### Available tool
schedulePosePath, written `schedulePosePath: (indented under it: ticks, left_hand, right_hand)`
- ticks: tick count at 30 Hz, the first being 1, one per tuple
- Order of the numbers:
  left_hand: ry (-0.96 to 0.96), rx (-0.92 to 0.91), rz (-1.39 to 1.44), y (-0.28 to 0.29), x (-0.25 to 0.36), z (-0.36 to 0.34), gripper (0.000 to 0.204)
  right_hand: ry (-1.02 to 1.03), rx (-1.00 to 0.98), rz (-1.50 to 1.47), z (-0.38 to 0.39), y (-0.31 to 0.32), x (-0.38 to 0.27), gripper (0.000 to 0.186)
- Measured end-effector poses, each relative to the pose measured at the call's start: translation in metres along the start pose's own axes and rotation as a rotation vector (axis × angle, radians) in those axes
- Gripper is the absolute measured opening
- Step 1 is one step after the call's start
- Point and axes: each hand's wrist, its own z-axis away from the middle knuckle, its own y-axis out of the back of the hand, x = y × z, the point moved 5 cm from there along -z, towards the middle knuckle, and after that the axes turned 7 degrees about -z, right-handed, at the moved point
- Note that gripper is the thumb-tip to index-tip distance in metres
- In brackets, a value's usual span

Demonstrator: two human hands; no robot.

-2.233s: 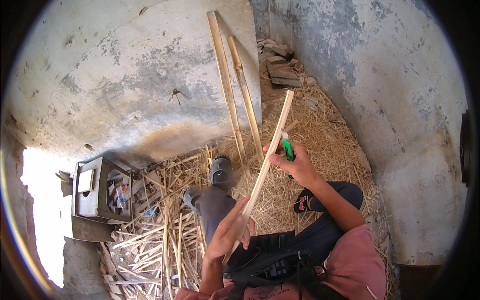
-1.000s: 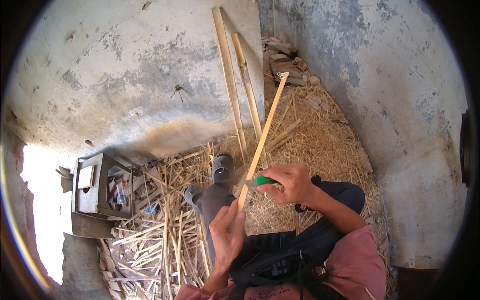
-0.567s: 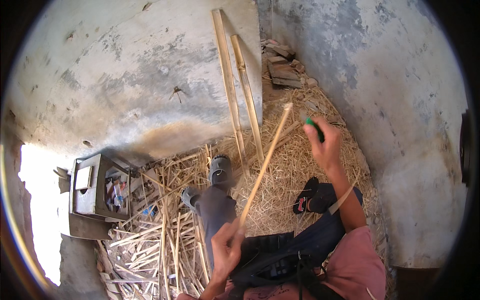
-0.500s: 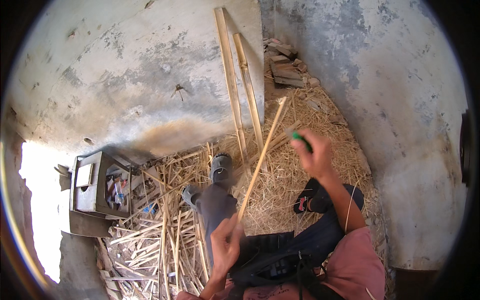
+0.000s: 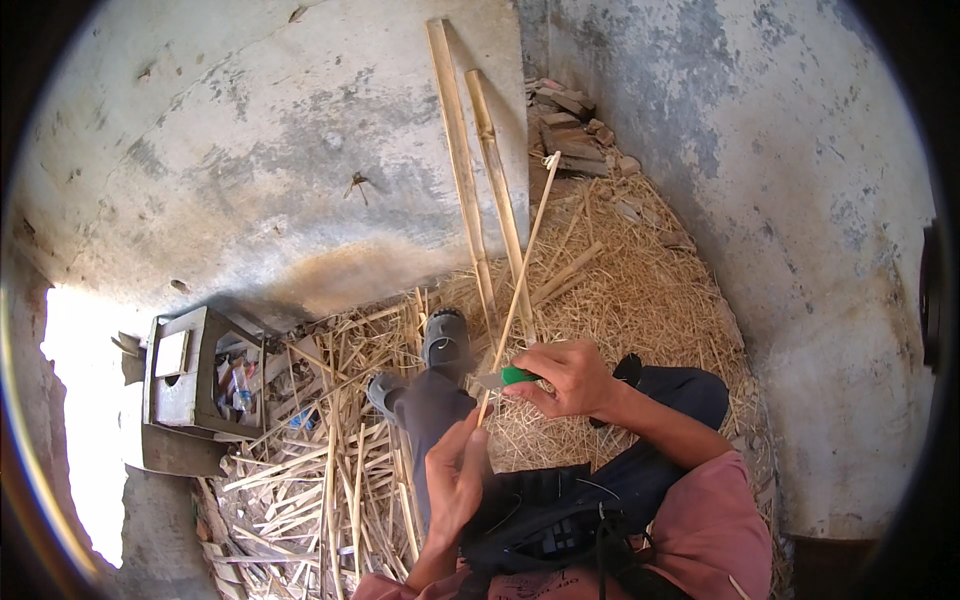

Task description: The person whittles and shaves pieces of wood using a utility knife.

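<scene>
A: Main item?
B: Slender bamboo strip [image 5: 521, 278], slanting up and away, seen nearly edge-on. Pale curl of shaving [image 5: 552, 160] at the far tip.

A: Likely trouble from here?
B: Slipping, as a judgement. Bared blade [image 5: 489, 381] of a utility knife [image 5: 518, 376] set across the strip, just beyond the left hand [image 5: 456, 474]. Could skid into that hand through too hard a pull, or through catching on a hard spot. Could also bite too deep and spoil or snap the strip, given a steep blade angle. Far tip propped by nothing visible — liable to twist or whip under pressure.

A: Lying where, relative to the hands?
B: Near part inside the left hand, gripped narrowly; lowest end hidden, extent impossible to tell. Right hand [image 5: 566, 378] just to the right of the strip, curled around the green knife handle. Blade seemingly touching; depth of bite too small to tell. Most of the length beyond both hands.

A: Further out?
B: Grey shoe [image 5: 444, 338] left of the strip. Straw-like shavings [image 5: 640, 300] beyond the right hand. Heap of loose bamboo strips [image 5: 290, 500] well to the left, near a boxy cabinet [image 5: 178, 400]. Two split bamboo lengths [image 5: 459, 150] leaning on a weathered wall [image 5: 250, 150].
</scene>
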Motion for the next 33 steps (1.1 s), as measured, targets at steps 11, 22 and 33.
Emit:
schedulePosePath:
  ticks: [11, 22, 33]
  left_hand:
    - [0.018, -0.01, 0.073, 0.001, -0.004, 0.006, 0.045]
    - [0.138, -0.143, 0.011, 0.014, -0.023, 0.044, 0.035]
    - [-0.024, -0.007, -0.016, 0.015, -0.025, 0.013, 0.035]
  right_hand:
    - [0.039, 0.013, 0.098, -0.009, 0.016, -0.004, 0.027]
    - [-0.506, 0.317, 0.265, -0.02, 0.12, 0.071, 0.038]
    - [-0.221, 0.013, -0.02, -0.008, 0.032, 0.025, 0.033]
